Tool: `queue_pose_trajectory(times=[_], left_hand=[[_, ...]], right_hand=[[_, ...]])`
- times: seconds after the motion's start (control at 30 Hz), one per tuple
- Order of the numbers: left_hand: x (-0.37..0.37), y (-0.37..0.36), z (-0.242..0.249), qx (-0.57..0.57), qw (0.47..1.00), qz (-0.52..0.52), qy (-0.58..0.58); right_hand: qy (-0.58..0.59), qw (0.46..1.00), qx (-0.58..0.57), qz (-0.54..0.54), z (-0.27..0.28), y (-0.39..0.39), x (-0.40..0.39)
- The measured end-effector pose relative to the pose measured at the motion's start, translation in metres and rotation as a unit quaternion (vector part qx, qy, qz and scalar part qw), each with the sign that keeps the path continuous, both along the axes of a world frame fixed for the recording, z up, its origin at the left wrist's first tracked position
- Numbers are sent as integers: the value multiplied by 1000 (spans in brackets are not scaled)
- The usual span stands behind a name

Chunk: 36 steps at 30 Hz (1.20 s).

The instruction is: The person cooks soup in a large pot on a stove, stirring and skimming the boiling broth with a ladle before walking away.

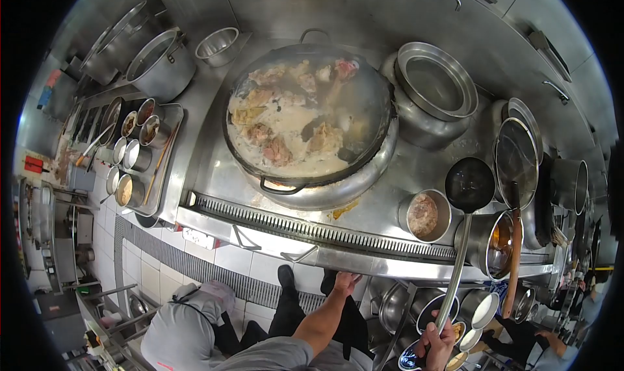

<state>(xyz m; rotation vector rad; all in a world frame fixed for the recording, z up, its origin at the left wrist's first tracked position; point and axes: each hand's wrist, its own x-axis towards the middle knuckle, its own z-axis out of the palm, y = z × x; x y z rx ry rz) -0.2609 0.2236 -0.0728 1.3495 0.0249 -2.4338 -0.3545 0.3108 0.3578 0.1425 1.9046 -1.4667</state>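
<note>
My right hand (437, 344) is closed round the handle of a long metal ladle (469, 184). The ladle's dark bowl is raised over the front right of the stove, beside a small metal pot of meat (424, 216). My left hand (347, 282) hangs by the stove's front edge; its fingers look loosely apart, and nothing shows in them. On the stove sits a wide wok (283, 188) of cloudy, steaming broth, with large pieces of meat and bone (325, 139) in it.
At right stand a lidded pot (432, 121), a large strainer (517, 151) and a pot of reddish-brown liquid (484, 244). Seasoning containers fill a tray (170, 169) at left. A person in grey (179, 335) bends low to my left. Another person (554, 345) is at far right.
</note>
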Motion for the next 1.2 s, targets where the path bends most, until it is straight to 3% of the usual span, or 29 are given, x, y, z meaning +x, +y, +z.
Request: queue_pose_trajectory(times=[0.6,0.77,0.97,1.2], left_hand=[[-1,3,-2,-12,1000,4,2],[5,4,-6,-47,996,5,75],[0,-1,3,3,1000,-5,17],[2,4,-11,2,999,3,32]], right_hand=[[0,1000,8,0,-2,1,1],[3,1000,-3,-2,-3,1,1],[8,1000,-7,0,1,-5,1],[1,1000,-6,-14,0,-5,1]])
